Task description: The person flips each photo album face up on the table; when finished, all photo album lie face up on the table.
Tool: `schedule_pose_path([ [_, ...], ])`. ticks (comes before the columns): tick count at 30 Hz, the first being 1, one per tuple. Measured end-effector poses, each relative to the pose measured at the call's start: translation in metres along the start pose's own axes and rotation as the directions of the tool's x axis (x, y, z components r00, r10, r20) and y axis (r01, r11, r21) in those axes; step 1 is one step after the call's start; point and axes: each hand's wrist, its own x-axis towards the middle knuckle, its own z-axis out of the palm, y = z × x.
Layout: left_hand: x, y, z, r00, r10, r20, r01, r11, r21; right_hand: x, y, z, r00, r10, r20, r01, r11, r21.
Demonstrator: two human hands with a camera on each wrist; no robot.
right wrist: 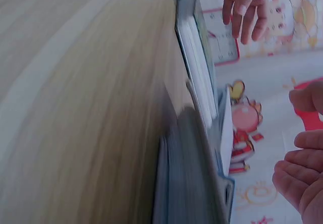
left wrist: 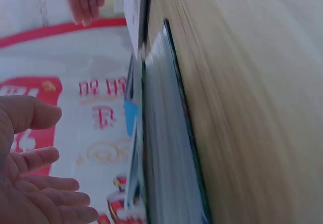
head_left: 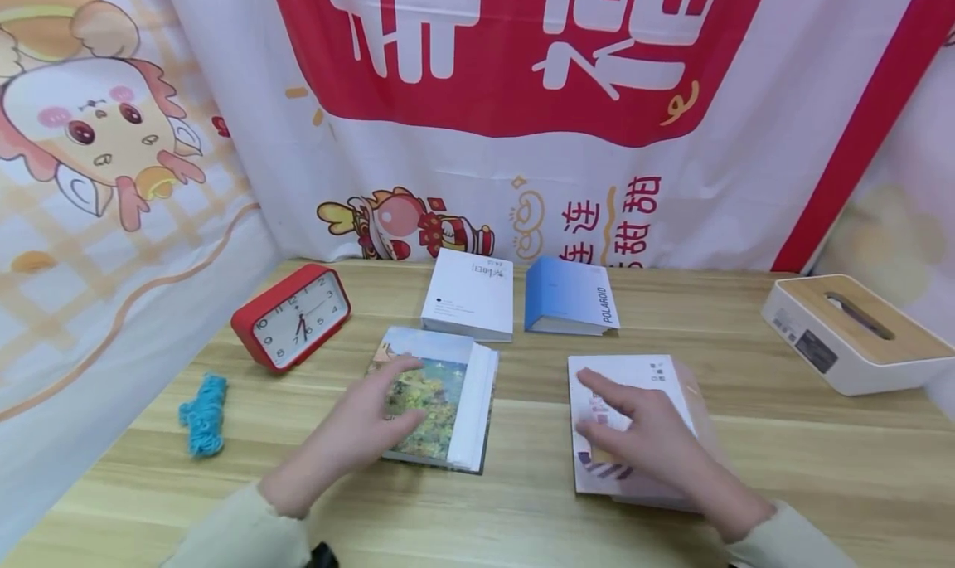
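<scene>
My left hand (head_left: pixel 358 427), fingers relaxed and apart, hovers over a thick hardcover book (head_left: pixel 429 398) with a painted garden cover and a white strip along its right side. In the left wrist view that book's page edges (left wrist: pixel 169 133) lie beside the hand, which holds nothing. My right hand (head_left: pixel 656 435) is likewise spread over a white and pink book (head_left: pixel 627 373) at the right, partly hiding its cover picture. The right wrist view has the empty right hand (right wrist: pixel 305 173) above the blurred page block (right wrist: pixel 186 178).
Behind these lie a white book (head_left: pixel 470 294) and a blue book (head_left: pixel 570 294) marked POLAROID. A red clock (head_left: pixel 302 315) and a blue yarn bundle (head_left: pixel 204 415) are at the left. At the right stands a white tissue box (head_left: pixel 858 327) with a wooden top. Printed cloth (head_left: pixel 462 162) hangs behind.
</scene>
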Motion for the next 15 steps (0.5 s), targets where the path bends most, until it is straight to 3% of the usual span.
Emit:
schedule_pose_path([
  [4, 0.013, 0.026, 0.018, 0.990, 0.109, 0.085, -0.109, 0.994, 0.002, -0.011, 0.013, -0.022, 0.998, 0.045, 0.050, -0.047, 0.998, 0.040],
  [7, 0.022, 0.044, 0.031, 0.966, 0.210, 0.152, -0.215, 0.976, 0.022, -0.017, 0.026, -0.034, 0.990, 0.075, 0.123, -0.086, 0.993, 0.084],
  [12, 0.035, 0.074, 0.054, 0.905, 0.349, 0.245, -0.371, 0.928, 0.048, -0.028, 0.049, -0.051, 0.971, 0.117, 0.211, -0.147, 0.980, 0.136],
  [15, 0.045, 0.094, 0.068, 0.857, 0.424, 0.295, -0.463, 0.883, 0.076, -0.038, 0.067, -0.059, 0.955, 0.149, 0.256, -0.209, 0.951, 0.228],
])
